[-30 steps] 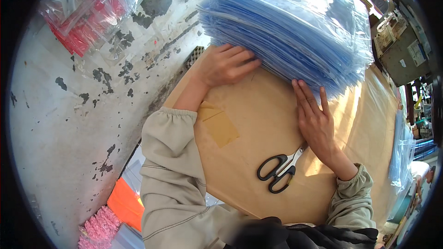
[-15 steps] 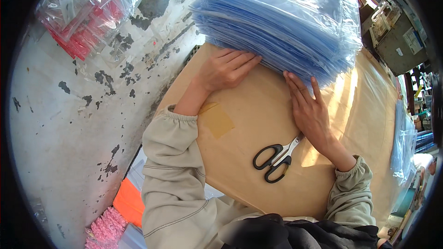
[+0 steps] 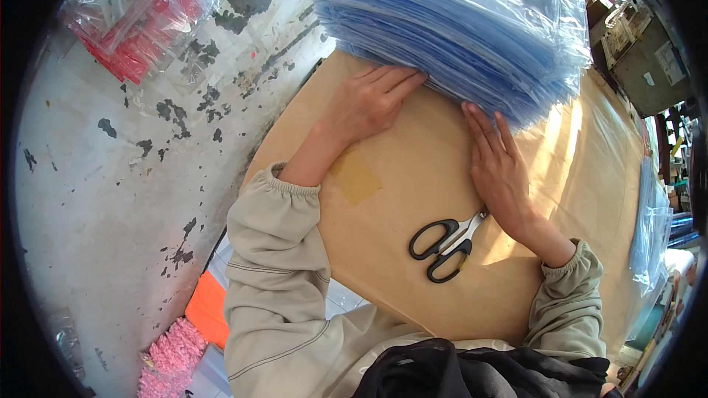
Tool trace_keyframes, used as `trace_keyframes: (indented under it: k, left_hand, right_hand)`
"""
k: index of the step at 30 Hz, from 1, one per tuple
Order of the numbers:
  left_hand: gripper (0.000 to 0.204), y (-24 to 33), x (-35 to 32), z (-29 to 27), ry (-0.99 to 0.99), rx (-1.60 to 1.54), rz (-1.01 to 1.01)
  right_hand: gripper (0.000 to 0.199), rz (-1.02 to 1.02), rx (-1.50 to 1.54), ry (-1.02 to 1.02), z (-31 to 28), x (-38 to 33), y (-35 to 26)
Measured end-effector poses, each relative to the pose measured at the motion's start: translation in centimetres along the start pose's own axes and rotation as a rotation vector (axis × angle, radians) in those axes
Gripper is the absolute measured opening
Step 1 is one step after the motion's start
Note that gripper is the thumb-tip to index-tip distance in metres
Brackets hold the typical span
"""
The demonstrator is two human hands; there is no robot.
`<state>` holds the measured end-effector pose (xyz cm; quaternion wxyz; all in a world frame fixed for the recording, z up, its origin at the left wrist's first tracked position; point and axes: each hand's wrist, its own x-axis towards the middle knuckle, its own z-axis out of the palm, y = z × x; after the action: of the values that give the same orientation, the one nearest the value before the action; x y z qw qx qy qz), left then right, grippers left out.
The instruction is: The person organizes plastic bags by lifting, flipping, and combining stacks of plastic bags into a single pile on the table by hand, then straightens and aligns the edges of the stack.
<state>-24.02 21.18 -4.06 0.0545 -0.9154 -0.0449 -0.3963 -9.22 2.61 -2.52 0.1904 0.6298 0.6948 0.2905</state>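
A thick stack of clear bluish plastic sheets or bags [image 3: 442,37] lies on a table covered in brown paper [image 3: 413,177]. Along its near edge rests my left hand [image 3: 371,103], fingers stretched forward and the tips against the sheets. My right hand [image 3: 499,169] lies further right, its fingers extended and slightly apart, fingertips touching the same edge. Neither hand grips anything. Black-handled scissors [image 3: 446,247] lie on the paper just below my right hand, handles toward me and the blade ends near the wrist.
Clear and red plastic packets [image 3: 147,22] sit on the worn grey-white surface [image 3: 110,199] at left. A tape patch [image 3: 358,177] marks the paper. Pink material [image 3: 173,357] and an orange item [image 3: 206,309] lie low at left. More plastic sheets [image 3: 649,236] hang at the right edge.
The whole view has shifted slightly, so the stack and scissors appear a little higher and further right. Both hands stay at the stack's near edge.
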Motion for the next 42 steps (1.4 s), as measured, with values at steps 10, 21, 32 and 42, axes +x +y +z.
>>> trace_keyframes:
  k: [10,21,32,42]
  left_hand:
    - [0.036,-0.1,-0.2,0.0,-0.04,0.054,0.071]
    - [0.041,-0.3,-0.7,0.4,-0.041,0.035,0.059]
    - [0.028,-1.0,-1.0,0.1,0.045,0.093,-0.02]
    - [0.029,-1.2,-1.9,-0.3,-0.029,0.213,-0.457]
  right_hand:
    - [0.046,0.028,0.218,0.116,1.3,-0.2,0.3]
    - [0.037,-0.003,0.265,0.249,1.5,0.0,0.5]
    - [0.047,-0.191,0.9,0.172,1.4,-4.1,0.8]
    - [0.055,-0.118,0.98,-0.088,0.2,-12.3,2.3]
